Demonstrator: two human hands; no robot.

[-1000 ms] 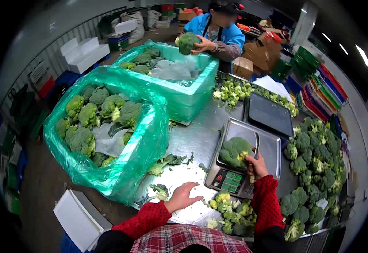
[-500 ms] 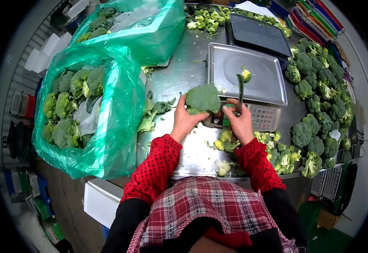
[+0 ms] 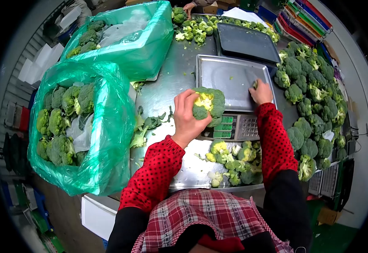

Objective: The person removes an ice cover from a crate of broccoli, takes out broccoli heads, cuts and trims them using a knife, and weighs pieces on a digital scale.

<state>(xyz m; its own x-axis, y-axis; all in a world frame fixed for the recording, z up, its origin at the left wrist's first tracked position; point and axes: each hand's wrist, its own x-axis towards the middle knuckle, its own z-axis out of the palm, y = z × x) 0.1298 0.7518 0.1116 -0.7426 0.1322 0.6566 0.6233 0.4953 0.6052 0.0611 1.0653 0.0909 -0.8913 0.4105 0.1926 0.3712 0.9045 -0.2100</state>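
Observation:
My left hand (image 3: 187, 116) is closed around a broccoli head (image 3: 217, 100), held up in front of the scale. A pale yellow-green patch on the head faces up. My right hand (image 3: 263, 92) is a closed fist over the right side of the scale's steel tray (image 3: 222, 78). It grips what looks like a small knife (image 3: 255, 84), of which only a dark bit shows at the fingers. Below the hands, loose broccoli pieces (image 3: 234, 162), some yellowish, lie at the table's front edge. Trimmed leaves (image 3: 144, 128) lie left of my left hand.
At left stand two boxes lined with green plastic (image 3: 108, 139), holding broccoli heads. A broccoli pile (image 3: 315, 97) covers the table's right side. A black scale (image 3: 247, 42) sits behind the tray. Another person's hand (image 3: 189, 7) touches a broccoli head at the far edge.
My right hand has moved away from the broccoli, up and right over the tray. My left hand has turned the head, showing its yellow patch. Another person's hand has come into view.

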